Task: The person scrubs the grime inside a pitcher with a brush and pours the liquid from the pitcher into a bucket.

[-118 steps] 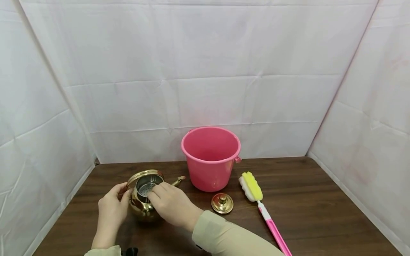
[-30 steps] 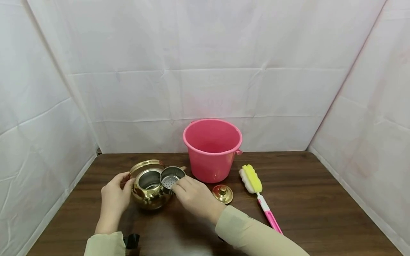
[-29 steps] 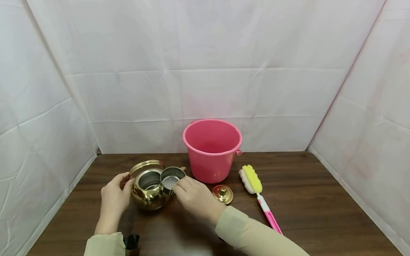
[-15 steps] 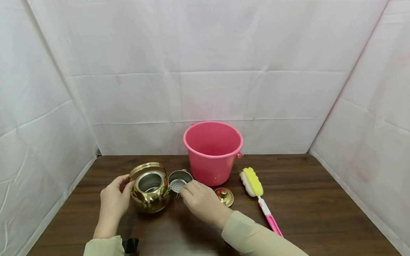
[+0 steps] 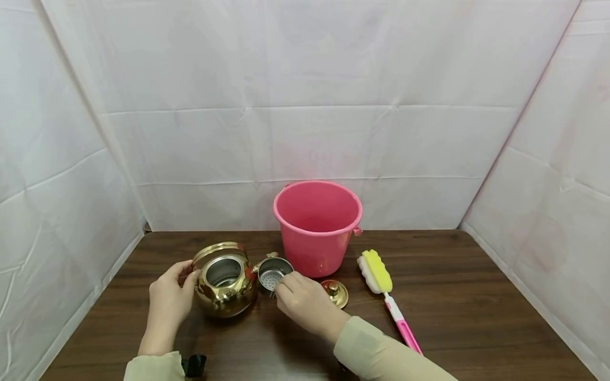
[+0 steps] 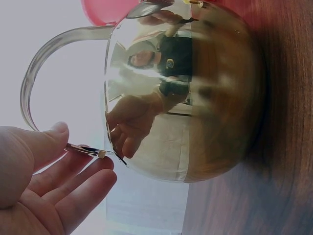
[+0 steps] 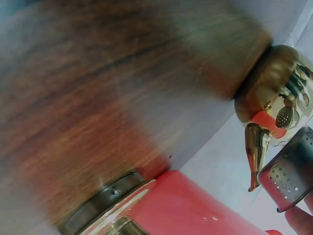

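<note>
Pinching left hand [image 5: 169, 304]: my fingers clamp a teapot handle [image 6: 71, 37].
Gripping right hand [image 5: 310, 307]: my fingers clamp a tea strainer [image 5: 270, 278].

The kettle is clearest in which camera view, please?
The head view, where the kettle shows its handle and open mouth. The left wrist view shows its side closer but cropped; right wrist, its spout, the rest cropped.

No legible text, label, brand, number or sign observed; the small emblem [image 6: 169, 63] mirrored in the kettle [image 6: 220, 107] is unreadable.
</note>
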`<state>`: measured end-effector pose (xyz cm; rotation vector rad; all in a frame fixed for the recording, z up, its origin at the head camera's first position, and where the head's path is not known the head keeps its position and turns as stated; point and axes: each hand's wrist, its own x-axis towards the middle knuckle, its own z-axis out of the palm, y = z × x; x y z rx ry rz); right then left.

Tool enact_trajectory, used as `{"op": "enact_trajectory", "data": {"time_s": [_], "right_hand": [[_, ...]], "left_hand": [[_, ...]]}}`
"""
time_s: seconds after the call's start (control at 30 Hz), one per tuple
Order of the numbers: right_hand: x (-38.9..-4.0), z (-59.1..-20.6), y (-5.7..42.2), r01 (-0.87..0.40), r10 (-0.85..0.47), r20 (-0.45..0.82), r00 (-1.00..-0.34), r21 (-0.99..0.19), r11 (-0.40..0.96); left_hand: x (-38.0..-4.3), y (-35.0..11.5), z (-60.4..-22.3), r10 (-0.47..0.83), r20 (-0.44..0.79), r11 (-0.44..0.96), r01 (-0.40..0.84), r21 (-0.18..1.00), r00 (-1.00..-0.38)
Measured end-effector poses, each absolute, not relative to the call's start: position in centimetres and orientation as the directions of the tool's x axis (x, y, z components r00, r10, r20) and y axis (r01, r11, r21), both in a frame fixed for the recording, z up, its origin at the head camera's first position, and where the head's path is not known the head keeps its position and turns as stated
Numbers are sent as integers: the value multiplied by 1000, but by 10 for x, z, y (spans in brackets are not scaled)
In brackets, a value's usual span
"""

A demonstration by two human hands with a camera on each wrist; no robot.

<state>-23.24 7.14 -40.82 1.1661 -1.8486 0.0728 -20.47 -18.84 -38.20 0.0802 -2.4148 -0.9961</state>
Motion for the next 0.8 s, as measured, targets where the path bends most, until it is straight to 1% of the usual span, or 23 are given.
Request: {"op": "enact_trajectory", "data": {"time_s": [0.2, 0.57, 0.67, 0.8], "right_hand": [[-233, -412, 76, -735, -692, 704, -158, 384, 559], [-233, -418, 80, -730, -693, 697, -184, 375, 571], [-234, -422, 81, -724, -691, 690, -216, 362, 587], [-239, -426, 82, -699, -687, 669, -284, 346, 626]], "left_hand": [[-205, -189, -382, -252, 432, 727, 126, 675, -866], [-203, -190, -383, -242, 426, 723, 131, 678, -872], [-203, -190, -382, -234, 430, 723, 139, 677, -872], [-203, -190, -381, -226, 446, 722, 158, 673, -866]]}}
